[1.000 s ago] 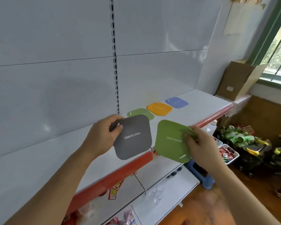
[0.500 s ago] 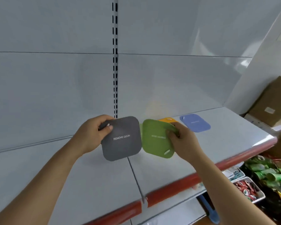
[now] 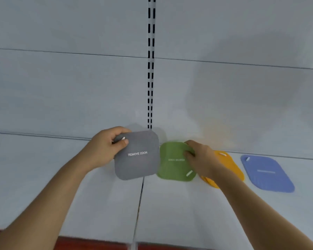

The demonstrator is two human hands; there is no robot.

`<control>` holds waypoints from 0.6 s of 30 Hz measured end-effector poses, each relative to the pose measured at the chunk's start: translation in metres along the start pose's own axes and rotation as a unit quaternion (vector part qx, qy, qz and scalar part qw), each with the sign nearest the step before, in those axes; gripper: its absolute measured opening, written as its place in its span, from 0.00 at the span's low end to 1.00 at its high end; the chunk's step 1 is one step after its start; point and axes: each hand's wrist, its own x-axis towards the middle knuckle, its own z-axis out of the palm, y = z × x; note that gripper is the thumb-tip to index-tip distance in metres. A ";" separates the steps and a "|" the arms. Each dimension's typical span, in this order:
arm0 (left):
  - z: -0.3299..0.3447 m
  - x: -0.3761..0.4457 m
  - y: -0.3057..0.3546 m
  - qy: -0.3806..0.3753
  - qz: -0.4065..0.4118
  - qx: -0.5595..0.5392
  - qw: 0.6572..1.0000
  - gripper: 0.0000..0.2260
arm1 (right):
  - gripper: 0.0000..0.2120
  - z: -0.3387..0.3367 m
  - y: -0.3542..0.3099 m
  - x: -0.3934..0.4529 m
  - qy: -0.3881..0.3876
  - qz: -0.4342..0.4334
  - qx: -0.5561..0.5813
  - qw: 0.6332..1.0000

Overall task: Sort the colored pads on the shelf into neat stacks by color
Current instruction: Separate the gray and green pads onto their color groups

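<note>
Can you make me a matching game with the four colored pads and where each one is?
Pads:
1. gray pad
2. green pad
3. orange pad
4. blue pad

Places:
A. lying farthest right on the shelf
B. held in the left hand
C. partly hidden behind the right forearm
D. gripped by the right hand

Pairs: 1-B, 2-D, 3-C, 4-A

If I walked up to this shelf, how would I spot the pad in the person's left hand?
Find the slotted upright running down the white back wall. At its foot, the left hand grips the grey pad by one corner. It is the only grey one, printed REMOVE ODOR; the green pad, orange pad and blue pad are on its right.
</note>
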 end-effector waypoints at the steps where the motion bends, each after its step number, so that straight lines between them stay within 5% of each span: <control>1: 0.005 -0.005 0.005 0.012 -0.009 0.000 1.000 0.11 | 0.12 0.002 0.002 0.002 -0.005 -0.013 -0.011 1.000; 10: 0.032 -0.031 0.036 0.037 -0.023 0.008 0.999 0.11 | 0.26 0.003 0.005 -0.002 0.012 -0.090 -0.104 0.990; 18: 0.095 0.005 0.084 -0.023 0.047 -0.017 0.999 0.10 | 0.22 -0.055 0.067 -0.061 0.114 -0.074 -0.147 0.980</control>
